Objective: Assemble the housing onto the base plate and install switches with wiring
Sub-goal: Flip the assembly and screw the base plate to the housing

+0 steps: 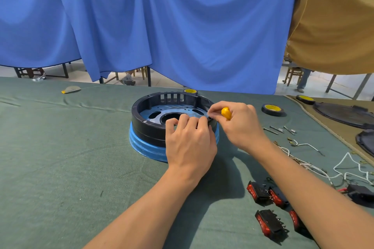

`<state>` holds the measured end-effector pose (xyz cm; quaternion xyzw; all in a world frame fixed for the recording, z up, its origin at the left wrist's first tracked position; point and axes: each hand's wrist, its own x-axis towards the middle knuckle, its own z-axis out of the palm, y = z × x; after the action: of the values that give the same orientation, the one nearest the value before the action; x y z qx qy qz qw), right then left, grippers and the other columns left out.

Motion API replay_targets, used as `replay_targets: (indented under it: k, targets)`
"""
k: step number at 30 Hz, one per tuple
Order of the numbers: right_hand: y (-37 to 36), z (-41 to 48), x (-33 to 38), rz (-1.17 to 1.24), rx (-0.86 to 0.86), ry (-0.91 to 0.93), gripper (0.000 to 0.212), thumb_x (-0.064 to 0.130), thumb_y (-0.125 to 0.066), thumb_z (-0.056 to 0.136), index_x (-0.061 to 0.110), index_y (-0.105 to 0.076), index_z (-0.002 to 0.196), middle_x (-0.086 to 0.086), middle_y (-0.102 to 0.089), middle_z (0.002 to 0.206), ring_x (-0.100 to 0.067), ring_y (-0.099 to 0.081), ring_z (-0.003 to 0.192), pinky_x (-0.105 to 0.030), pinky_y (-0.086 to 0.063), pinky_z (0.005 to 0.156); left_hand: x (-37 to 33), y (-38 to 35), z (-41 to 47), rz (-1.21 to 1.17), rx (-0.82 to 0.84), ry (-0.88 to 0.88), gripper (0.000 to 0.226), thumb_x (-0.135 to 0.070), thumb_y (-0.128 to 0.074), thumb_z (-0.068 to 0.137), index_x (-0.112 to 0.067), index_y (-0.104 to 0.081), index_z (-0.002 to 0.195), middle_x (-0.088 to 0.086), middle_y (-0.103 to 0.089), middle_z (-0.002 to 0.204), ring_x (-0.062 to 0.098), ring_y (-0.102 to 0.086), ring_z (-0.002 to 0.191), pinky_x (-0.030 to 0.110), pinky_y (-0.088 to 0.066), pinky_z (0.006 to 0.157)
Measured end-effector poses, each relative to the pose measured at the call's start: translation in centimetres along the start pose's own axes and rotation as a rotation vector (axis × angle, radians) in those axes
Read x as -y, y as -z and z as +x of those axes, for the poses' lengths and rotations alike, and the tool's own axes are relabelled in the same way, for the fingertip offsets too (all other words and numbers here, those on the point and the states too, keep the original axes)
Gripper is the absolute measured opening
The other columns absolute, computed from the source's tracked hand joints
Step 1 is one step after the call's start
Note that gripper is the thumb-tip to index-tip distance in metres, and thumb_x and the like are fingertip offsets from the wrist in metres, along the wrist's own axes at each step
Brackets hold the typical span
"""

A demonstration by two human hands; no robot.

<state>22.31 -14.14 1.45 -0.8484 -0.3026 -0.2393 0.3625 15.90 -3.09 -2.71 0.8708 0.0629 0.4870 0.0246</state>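
Green cloth covers the surface [60,157]. At its middle the black housing [153,125] sits on the blue base plate [141,145]. My left hand [190,143] curls over the housing's near rim, gripping it. Just beside it, my right hand [240,125] clasps a yellow-handled screwdriver [226,113] at that rim. Red switches [261,193] and white wiring [348,168] lie farther right.
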Motion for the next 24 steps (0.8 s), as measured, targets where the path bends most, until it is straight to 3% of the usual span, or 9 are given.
replay_targets:
  k: [7,14,20,24]
  targets:
    - [-0.52,-0.17,-0.02,0.031,-0.041,-0.017,0.007,0.016,-0.07,0.087,0.018,-0.076,0.089,0.005,-0.073,0.087,-0.016,-0.065,0.084,-0.031,-0.053,0.083,0.06,-0.13,0.02,-0.008,-0.012,-0.004,0.014,-0.027,-0.061,0.083,-0.017,-0.069,0.08,-0.001,-0.068,0.073,0.023,-0.059,0.076,0.038,-0.037,0.076]
    - [-0.29,0.11,-0.12,-0.051,-0.027,-0.011,0.007,0.016,-0.068,0.088,0.017,-0.075,0.089,0.003,-0.071,0.091,-0.012,-0.06,0.084,-0.019,-0.041,0.079,0.04,0.01,0.03,-0.026,0.001,0.004,0.014,-0.027,-0.062,0.083,-0.017,-0.068,0.078,-0.002,-0.067,0.073,0.022,-0.059,0.076,0.039,-0.039,0.075]
    - [-0.11,0.03,0.27,-0.03,-0.023,-0.018,0.007,0.015,-0.068,0.088,0.016,-0.075,0.088,0.007,-0.068,0.083,-0.011,-0.059,0.08,-0.02,-0.042,0.078,0.09,0.02,0.0,-0.026,0.008,0.007,0.013,-0.028,-0.063,0.083,-0.017,-0.069,0.08,-0.002,-0.067,0.074,0.022,-0.059,0.076,0.039,-0.04,0.075]
    - [0.32,0.23,0.36,-0.005,0.041,-0.045,0.008,0.016,-0.069,0.087,0.018,-0.076,0.085,0.009,-0.067,0.078,-0.012,-0.061,0.081,-0.027,-0.049,0.08,0.07,0.03,-0.02,-0.034,0.005,0.011,0.012,-0.028,-0.063,0.082,-0.017,-0.07,0.08,-0.002,-0.068,0.073,0.022,-0.059,0.076,0.038,-0.041,0.075]
